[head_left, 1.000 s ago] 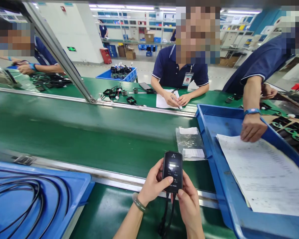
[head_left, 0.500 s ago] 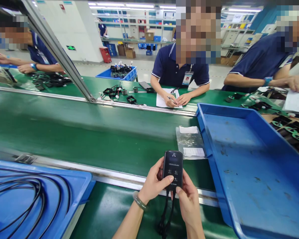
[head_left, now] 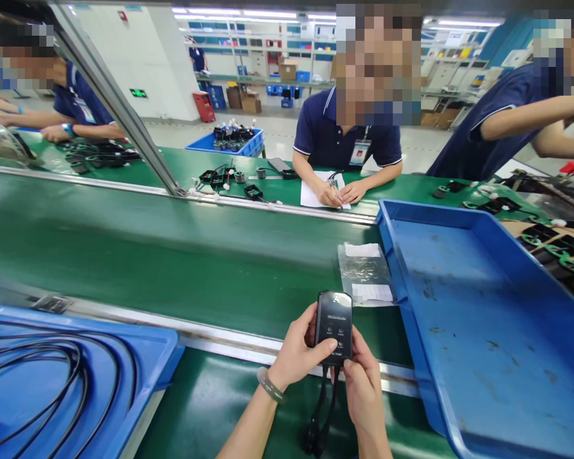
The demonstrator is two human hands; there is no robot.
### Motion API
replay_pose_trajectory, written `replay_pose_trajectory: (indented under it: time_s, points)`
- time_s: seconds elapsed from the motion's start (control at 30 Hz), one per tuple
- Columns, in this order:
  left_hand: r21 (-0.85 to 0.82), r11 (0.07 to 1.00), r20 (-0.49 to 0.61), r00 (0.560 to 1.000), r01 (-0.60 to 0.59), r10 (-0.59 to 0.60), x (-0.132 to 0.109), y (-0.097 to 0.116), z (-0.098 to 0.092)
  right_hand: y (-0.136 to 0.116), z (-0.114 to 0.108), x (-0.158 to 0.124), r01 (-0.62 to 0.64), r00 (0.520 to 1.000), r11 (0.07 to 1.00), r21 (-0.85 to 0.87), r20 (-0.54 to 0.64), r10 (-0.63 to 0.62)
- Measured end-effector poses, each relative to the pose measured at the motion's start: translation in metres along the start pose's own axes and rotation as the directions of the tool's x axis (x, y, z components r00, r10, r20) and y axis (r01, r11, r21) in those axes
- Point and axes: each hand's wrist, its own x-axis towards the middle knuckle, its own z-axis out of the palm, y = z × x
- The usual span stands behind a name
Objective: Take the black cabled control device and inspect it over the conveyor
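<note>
Between both hands I hold a black pump controller box with small round buttons on its face. My left hand grips its left side, and the thumb lies across the lower buttons. My right hand is closed on the lower right edge, thumb near the bottom corner. Two black cables hang from the box's lower end, with dark connectors at the bottom. Just beyond the box lies a clear plastic bag with white paper labels, on the green belt.
A large blue tray stands at right. At left, another blue tray holds coiled black cable. Across the belt, a co-worker writes on paper; others work at the sides. A slanted metal post rises at left.
The box is tilted slightly, so its top now shines with reflected light; my grip stays the same. The co-worker at right has raised their arms off the white sheet.
</note>
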Motion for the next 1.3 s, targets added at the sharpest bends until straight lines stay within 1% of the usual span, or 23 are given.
replay_pose_trajectory:
  time_s: [0.1, 0.2, 0.27, 0.37, 0.5, 0.57, 0.67, 0.83, 1.0, 1.1, 1.2, 1.3]
  points:
    - [0.026, 1.000, -0.007, 1.000, -0.015, 0.016, -0.001, -0.001, 0.000, -0.002, 0.001, 0.000, -0.013, 1.000, 1.000, -0.003, -0.001, 0.013]
    - [0.086, 0.996, -0.028, 0.999, -0.039, 0.041, -0.002, -0.004, -0.002, -0.011, 0.009, -0.001, -0.011, 1.000, 0.994, -0.111, -0.015, 0.009]
    - [0.126, 0.991, -0.059, 0.997, -0.043, 0.051, -0.004, -0.007, -0.003, -0.016, 0.016, -0.002, 0.015, 1.000, 0.980, -0.197, 0.010, -0.014]
    - [0.180, 0.984, -0.093, 0.995, -0.014, 0.031, -0.007, -0.011, -0.004, -0.019, 0.020, -0.002, 0.047, 0.998, 0.968, -0.246, 0.062, -0.033]
    - [0.228, 0.972, -0.137, 0.990, 0.056, -0.025, -0.011, -0.013, -0.003, -0.016, 0.018, -0.002, 0.022, 0.998, 0.977, -0.213, 0.054, -0.010]
    - [0.251, 0.967, -0.126, 0.992, 0.055, -0.023, -0.011, -0.012, -0.002, -0.015, 0.016, -0.001, 0.012, 0.999, 0.978, -0.209, 0.045, -0.002]
    - [0.291, 0.957, -0.063, 0.998, 0.005, 0.014, -0.011, -0.009, 0.000, -0.014, 0.014, -0.001, 0.017, 1.000, 0.972, -0.236, 0.027, -0.011]
    - [0.330, 0.944, -0.069, 0.996, -0.027, 0.052, -0.010, -0.008, 0.000, -0.014, 0.012, 0.000, 0.047, 0.999, 0.955, -0.292, 0.025, -0.041]
    - [0.304, 0.948, -0.019, 0.995, -0.090, 0.101, -0.008, -0.002, 0.001, -0.009, 0.009, 0.001, 0.051, 0.998, 0.948, -0.313, 0.037, -0.041]
    - [0.267, 0.956, 0.015, 0.992, -0.123, 0.123, -0.007, 0.002, 0.002, -0.006, 0.008, 0.001, 0.060, 0.998, 0.945, -0.321, 0.005, -0.061]
    - [0.182, 0.979, 0.030, 0.996, -0.088, 0.083, -0.006, 0.003, 0.004, -0.004, 0.006, 0.002, 0.075, 0.996, 0.946, -0.315, -0.020, -0.085]
    - [0.067, 0.998, 0.034, 0.999, -0.013, 0.010, -0.005, 0.002, 0.005, -0.003, 0.004, 0.003, 0.084, 0.996, 0.956, -0.281, 0.001, -0.088]
